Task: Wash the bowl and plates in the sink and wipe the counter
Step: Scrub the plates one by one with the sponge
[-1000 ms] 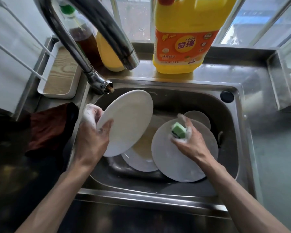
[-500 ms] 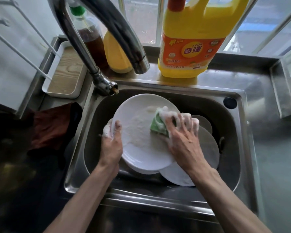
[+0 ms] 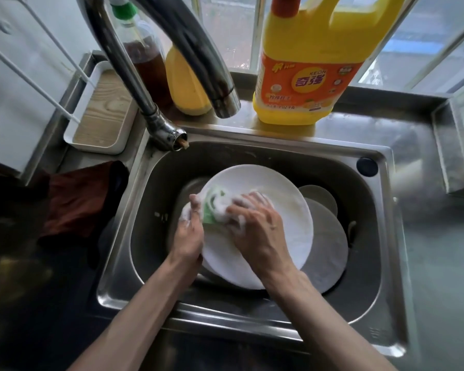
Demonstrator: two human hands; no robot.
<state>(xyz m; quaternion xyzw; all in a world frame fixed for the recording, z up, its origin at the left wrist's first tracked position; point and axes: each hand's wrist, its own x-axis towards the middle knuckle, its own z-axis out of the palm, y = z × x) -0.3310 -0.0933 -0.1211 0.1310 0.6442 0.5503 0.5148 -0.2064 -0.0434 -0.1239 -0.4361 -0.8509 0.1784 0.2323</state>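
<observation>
**Soapy plate under the sponge in a crowded sink**

At the far left, a white tray with a wood-grain base sits by the wall, and a dark red cloth lies crumpled on the tabletop just beside the sink. The faucet rises from the sink's back left corner and arches over the basin, hiding part of a brown bottle with a green cap and a small yellow bottle on the back ledge.

The left hand grips the left edge of the white plate, held tilted inside the sink, thumb on its face. The right hand has its fingers curled over a foamy green sponge, pressing it on the plate near the left thumb.

A second plate lies under it to the right. Behind that is a smaller round dish; whether it is a bowl or a plate I cannot tell. A big yellow detergent jug stands on the ledge above, and a black cap sits in the sink's back right corner.
</observation>
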